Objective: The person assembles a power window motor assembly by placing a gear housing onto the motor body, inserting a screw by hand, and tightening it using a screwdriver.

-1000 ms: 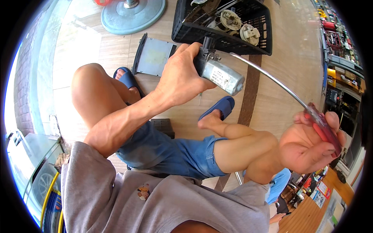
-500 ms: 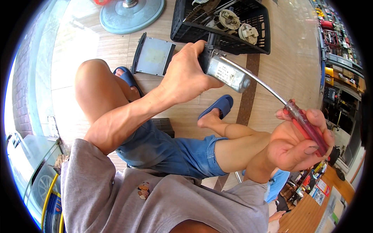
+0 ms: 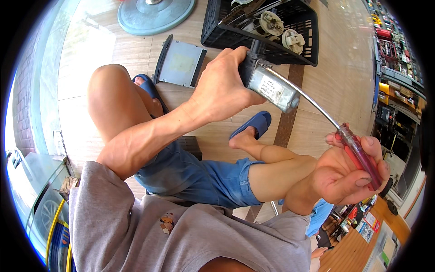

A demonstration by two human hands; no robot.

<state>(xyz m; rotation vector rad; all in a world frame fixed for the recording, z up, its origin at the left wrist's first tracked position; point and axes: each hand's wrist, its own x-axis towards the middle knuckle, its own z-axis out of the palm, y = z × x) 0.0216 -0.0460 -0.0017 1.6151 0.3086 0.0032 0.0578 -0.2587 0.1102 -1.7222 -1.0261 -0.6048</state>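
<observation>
My left hand (image 3: 224, 84) is wrapped round the black end of a small electric motor (image 3: 273, 89), which has a silvery metal can and a white label. At the right, my right hand (image 3: 349, 170) grips the red, partly clear handle of a screwdriver (image 3: 360, 156). Its long steel shaft slants up to the left, and the tip meets the motor where the black housing joins the metal can. My left fingertips are hidden behind the housing.
A black plastic crate (image 3: 308, 36) with round white parts and rods stands beyond the motor. Left of it lie a flat grey metal unit (image 3: 180, 63) and a round blue-grey base (image 3: 156, 16). A glass case (image 3: 41, 181) is at left; a wooden desk (image 3: 349, 249) at lower right.
The motor and my left hand sit slightly further right and lower in the picture. The screwdriver stays against the motor, with both grips kept.
</observation>
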